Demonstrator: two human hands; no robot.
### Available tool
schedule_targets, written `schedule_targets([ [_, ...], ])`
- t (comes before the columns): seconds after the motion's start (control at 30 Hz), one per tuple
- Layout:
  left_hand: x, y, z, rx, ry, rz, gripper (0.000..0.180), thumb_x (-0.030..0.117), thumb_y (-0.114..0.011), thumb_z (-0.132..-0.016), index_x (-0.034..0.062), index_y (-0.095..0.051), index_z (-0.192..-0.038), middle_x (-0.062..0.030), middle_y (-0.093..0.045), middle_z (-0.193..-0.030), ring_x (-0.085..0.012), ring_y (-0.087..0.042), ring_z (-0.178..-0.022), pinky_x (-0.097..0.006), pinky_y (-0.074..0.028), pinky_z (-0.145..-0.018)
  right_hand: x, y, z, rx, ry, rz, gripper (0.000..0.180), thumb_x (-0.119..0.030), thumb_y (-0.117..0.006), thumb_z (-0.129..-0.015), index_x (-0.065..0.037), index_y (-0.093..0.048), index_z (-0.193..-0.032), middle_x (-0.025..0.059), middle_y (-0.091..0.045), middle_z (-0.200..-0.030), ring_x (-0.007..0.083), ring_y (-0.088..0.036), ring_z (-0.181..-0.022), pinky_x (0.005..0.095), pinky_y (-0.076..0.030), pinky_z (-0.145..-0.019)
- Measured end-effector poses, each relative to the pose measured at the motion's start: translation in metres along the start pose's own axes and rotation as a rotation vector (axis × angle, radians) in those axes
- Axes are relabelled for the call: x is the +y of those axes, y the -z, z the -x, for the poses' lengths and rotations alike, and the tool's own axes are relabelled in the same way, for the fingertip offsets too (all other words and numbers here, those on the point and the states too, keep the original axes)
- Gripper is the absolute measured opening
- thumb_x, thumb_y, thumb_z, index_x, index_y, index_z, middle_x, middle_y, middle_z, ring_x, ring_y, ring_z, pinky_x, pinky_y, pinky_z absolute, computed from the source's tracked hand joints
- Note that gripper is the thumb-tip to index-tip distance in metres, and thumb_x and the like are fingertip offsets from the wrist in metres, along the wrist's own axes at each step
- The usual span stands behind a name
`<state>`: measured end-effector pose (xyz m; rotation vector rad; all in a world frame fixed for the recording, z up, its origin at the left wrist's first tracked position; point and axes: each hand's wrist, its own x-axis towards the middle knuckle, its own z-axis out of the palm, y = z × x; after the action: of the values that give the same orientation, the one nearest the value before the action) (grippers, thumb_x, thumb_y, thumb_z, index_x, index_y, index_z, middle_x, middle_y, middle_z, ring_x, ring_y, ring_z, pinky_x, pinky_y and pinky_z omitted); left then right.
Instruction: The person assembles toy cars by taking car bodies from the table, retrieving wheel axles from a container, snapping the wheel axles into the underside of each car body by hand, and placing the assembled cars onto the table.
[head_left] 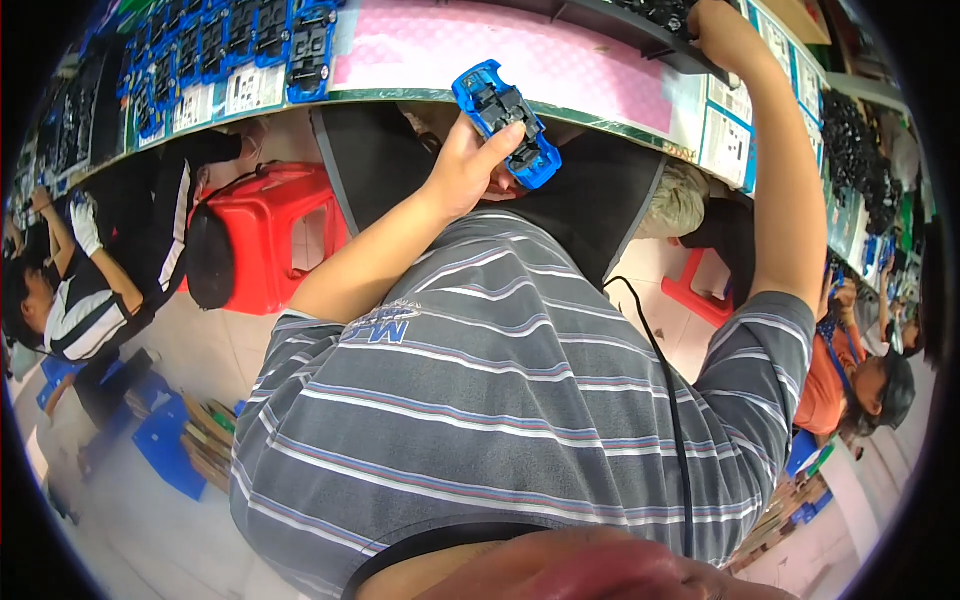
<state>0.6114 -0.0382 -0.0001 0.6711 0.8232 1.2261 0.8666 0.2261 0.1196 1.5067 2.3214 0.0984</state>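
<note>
My left hand (465,170) grips a blue toy car body (543,168) just off the table's near edge. Its open underside, fitted with black parts, faces up, and my thumb presses on the middle of it. Far to the right, my right hand (722,38) reaches over the wall of a long dark tray (630,35). Small black parts (655,12) lie in that tray beside my fingers. The fingertips are hidden there, so whether they pinch a part does not show.
Rows of similar blue car bodies (240,35) cover the table's left side. A pink mat (420,50) lies in front of me. Red stools (275,235) stand at both sides. Other people sit along the bench at left and right. Black parts (862,150) are heaped at far right.
</note>
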Motion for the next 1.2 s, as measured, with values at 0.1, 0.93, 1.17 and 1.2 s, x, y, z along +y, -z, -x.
schedule_targets([
  [0.1,0.000,0.008,0.004,0.009,0.015,0.042,0.045,0.026,-0.060,-0.099,0.0061,-0.042,-0.134,-0.0110,-0.062,-0.115,-0.0124,-0.063,-0.083,-0.024,-0.050,-0.059,0.011,-0.004,-0.003,0.020,0.018,-0.099,0.018,-0.012,-0.078,-0.072,-0.007,-0.076,-0.088,0.0179,-0.071,-0.087,0.0349,-0.069,-0.085,0.0407,-0.054,-0.074],
  [0.93,-0.002,-0.010,-0.011,-0.006,-0.046,0.090,0.035,0.030,-0.061,-0.099,0.0044,-0.049,-0.120,-0.0068,-0.063,-0.102,-0.0128,-0.064,-0.077,-0.025,-0.054,-0.061,-0.055,-0.020,0.106,0.766,-0.083,-1.176,0.024,-0.024,-0.075,-0.089,-0.002,-0.072,-0.097,0.0031,-0.072,-0.091,0.0087,-0.065,-0.083,0.0232,-0.050,-0.075],
  [1.17,-0.003,-0.021,-0.025,-0.062,-0.052,0.049,0.035,0.030,-0.062,-0.099,0.0036,-0.052,-0.119,-0.0060,-0.064,-0.104,-0.0136,-0.066,-0.089,-0.026,-0.056,-0.064,-0.161,-0.053,0.148,0.557,0.053,-1.156,0.017,-0.013,-0.077,-0.083,0.000,-0.068,-0.088,0.0089,-0.067,-0.081,0.0197,-0.065,-0.069,0.0300,-0.052,-0.064],
  [1.2,-0.005,-0.021,-0.024,-0.062,-0.047,0.047,0.035,0.030,-0.062,-0.099,0.0036,-0.052,-0.119,-0.0060,-0.064,-0.104,-0.0136,-0.066,-0.089,-0.026,-0.056,-0.064,-0.162,-0.055,0.147,0.581,0.069,-1.048,0.018,-0.014,-0.078,-0.082,0.000,-0.068,-0.087,0.0096,-0.067,-0.081,0.0208,-0.065,-0.068,0.0307,-0.051,-0.063],
])
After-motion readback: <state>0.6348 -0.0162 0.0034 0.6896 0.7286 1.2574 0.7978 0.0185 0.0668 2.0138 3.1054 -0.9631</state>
